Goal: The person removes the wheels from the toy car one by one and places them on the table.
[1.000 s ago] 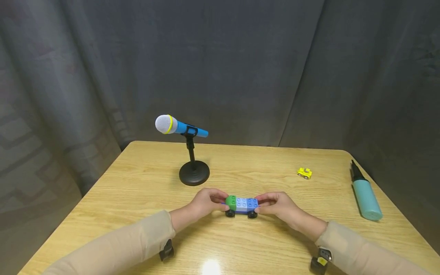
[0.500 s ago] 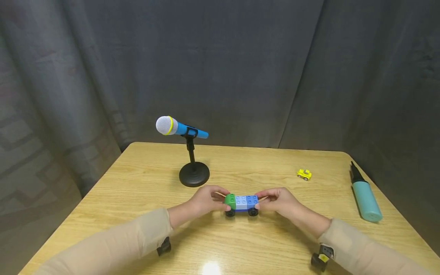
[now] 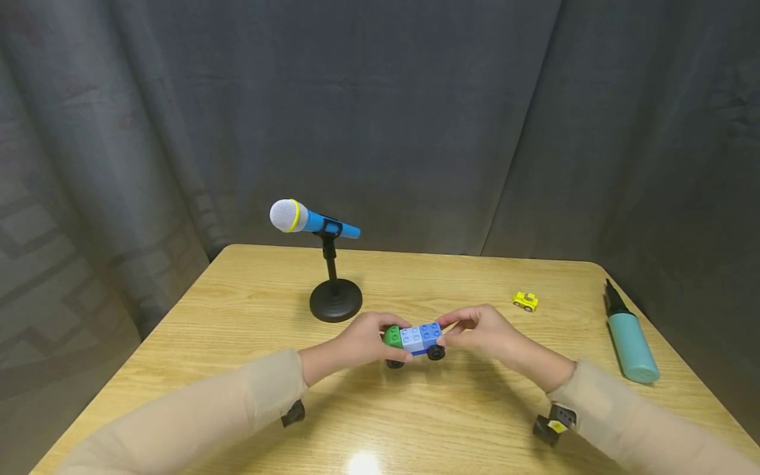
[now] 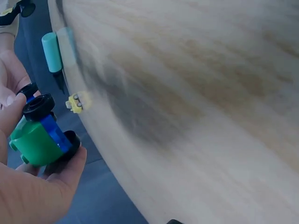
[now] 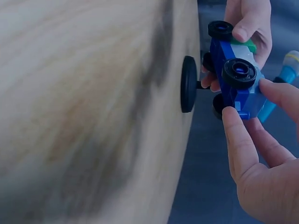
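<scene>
A toy block car with a green block in front, light blue and blue blocks behind, and black wheels on a blue base is held above the table. My left hand grips the green end, thumb on the near side and fingers on the far side. At the blue end, my right hand pinches the car between thumb and fingers. In the right wrist view the car's blue underside and wheels show. The left wrist view shows the green block between my left thumb and fingers.
A blue toy microphone on a black stand stands behind my left hand. Farther right are a small yellow toy car and a teal hand pump with a black nozzle. A grey curtain hangs behind the wooden table.
Both hands have raised the block car slightly and away from me. It has turned so its blue end sits higher in view, and my left hand reaches farther along its side.
</scene>
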`<state>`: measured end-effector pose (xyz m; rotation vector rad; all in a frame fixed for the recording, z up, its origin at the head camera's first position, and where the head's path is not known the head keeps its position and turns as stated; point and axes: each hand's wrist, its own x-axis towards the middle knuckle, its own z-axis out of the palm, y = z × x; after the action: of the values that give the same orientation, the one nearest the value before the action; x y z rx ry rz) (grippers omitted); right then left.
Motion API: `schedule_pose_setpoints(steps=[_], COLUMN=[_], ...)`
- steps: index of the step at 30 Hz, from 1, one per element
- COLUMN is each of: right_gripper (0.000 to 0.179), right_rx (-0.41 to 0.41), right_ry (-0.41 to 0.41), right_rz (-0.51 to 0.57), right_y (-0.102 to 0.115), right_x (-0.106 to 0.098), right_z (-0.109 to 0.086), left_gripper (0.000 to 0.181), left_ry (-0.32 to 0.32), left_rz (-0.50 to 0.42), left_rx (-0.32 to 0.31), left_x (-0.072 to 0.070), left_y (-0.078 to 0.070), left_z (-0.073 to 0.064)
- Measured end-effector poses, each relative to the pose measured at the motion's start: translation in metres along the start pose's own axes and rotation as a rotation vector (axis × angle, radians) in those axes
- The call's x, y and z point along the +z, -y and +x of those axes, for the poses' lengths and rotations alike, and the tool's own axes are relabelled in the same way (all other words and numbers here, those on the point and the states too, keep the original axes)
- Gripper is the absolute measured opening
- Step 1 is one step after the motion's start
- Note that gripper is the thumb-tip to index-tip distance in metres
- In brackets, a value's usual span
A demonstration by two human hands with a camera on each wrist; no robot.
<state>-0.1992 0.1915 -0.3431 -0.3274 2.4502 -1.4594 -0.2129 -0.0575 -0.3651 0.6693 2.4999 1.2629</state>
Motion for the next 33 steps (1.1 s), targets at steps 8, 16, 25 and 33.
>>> schedule_pose_setpoints(steps=[8, 16, 25, 33], right_gripper=[0.04, 0.039, 0.041, 0.043], right_rx=[-0.018, -0.048, -0.051, -0.046], right_ry=[0.012, 0.059, 0.041, 0.018], right_rz=[-0.06, -0.066, -0.02, 0.178], right_y=[0.015, 0.028, 0.033, 0.035], right_x=[-0.007, -0.013, -0.014, -0.012], right_z=[0.006, 0.013, 0.018, 0.015], left_gripper=[0.044, 0.034, 0.032, 0.046], left_ry=[0.011, 0.074, 0.074, -0.004], left_rz=[0.077, 0.155, 0.095, -0.048], left_rx=[0.032, 0.094, 0.064, 0.01], left_x=[-0.008, -0.015, -0.017, -0.021], left_y=[-0.014, -0.018, -0.017, -0.015], left_z=[0.005, 0.006, 0.004, 0.001])
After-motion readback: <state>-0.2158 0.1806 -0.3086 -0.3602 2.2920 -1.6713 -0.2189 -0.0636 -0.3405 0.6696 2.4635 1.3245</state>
